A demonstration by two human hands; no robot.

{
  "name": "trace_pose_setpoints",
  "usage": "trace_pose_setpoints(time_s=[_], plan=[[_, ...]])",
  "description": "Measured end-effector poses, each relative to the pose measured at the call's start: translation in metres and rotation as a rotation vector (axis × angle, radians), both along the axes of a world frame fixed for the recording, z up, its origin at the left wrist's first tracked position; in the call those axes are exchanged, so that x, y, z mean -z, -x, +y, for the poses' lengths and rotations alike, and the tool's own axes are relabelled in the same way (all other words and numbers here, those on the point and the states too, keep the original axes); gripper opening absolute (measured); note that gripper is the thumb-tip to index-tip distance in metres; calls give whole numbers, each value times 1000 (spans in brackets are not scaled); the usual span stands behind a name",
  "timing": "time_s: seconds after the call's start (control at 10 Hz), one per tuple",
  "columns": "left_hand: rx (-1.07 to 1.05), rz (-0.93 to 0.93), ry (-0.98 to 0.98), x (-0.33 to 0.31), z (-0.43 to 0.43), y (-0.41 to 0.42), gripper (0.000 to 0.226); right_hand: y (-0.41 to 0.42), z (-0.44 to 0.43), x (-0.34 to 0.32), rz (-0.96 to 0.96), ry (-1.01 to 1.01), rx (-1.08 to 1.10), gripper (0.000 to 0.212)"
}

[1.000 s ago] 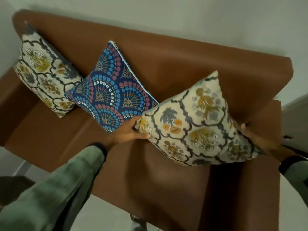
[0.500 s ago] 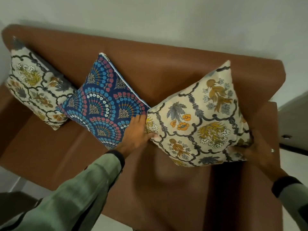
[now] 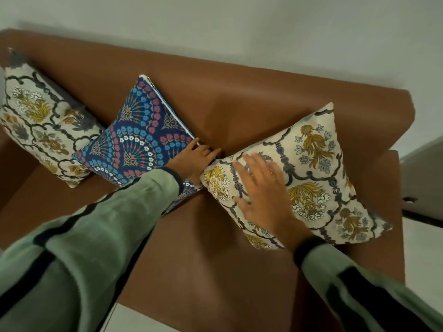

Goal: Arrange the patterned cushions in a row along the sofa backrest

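Note:
Three patterned cushions lean along the backrest of a brown sofa (image 3: pixel 239 97). A cream floral cushion (image 3: pixel 40 121) stands at the left, a dark blue fan-patterned cushion (image 3: pixel 141 140) in the middle, and a second cream floral cushion (image 3: pixel 318 173) at the right. My left hand (image 3: pixel 196 161) lies in the gap between the blue cushion and the right one, fingers reaching towards the backrest and holding nothing. My right hand (image 3: pixel 261 188) rests flat with spread fingers on the front face of the right cream cushion.
The sofa's right armrest (image 3: pixel 393 188) sits just beyond the right cushion. A pale wall (image 3: pixel 263 27) runs behind the backrest. Light floor (image 3: pixel 424 250) shows to the right of the sofa, and the brown seat (image 3: pixel 211 255) spreads out in front of the cushions.
Both hands have let go of the right cream cushion's corners. It now leans on the backrest, my right hand moved flat onto its face, and my left hand slid into the gap beside the blue cushion.

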State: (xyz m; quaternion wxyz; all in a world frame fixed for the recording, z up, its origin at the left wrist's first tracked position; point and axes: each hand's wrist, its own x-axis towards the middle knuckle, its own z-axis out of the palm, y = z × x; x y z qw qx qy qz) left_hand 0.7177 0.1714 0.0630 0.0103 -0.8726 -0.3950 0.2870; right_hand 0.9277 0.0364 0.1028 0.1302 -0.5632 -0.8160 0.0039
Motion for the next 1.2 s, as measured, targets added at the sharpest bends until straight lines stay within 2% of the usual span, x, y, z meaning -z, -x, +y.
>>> trace_pose_setpoints(time_s=[0.1,0.2,0.3,0.6,0.7,0.8,0.9,1.0,1.1,1.2], plan=[[10,-32,-36,8,-12,20,111,-1,17,33,-232,172,28,101],[2,-58,-48,6,-22,41,71,-16,18,49,-282,126,73,101],[-15,-91,-63,-5,-32,62,62,-20,19,54,-265,106,96,102],[105,-384,-114,-21,-59,103,69,-2,32,61,-320,144,161,100],[83,-361,-144,-8,-59,87,67,9,30,62,-360,175,177,101],[7,-256,-160,8,-54,68,72,22,26,55,-353,173,233,98],[-106,-306,-256,15,-65,82,76,57,26,47,-242,96,204,85],[-167,-505,-368,18,-90,125,70,113,22,46,-175,138,23,77],[-216,-425,-275,13,-94,173,68,163,21,48,-169,261,-111,77],[-321,-236,-64,10,-83,217,68,175,27,49,-282,418,-89,76]])
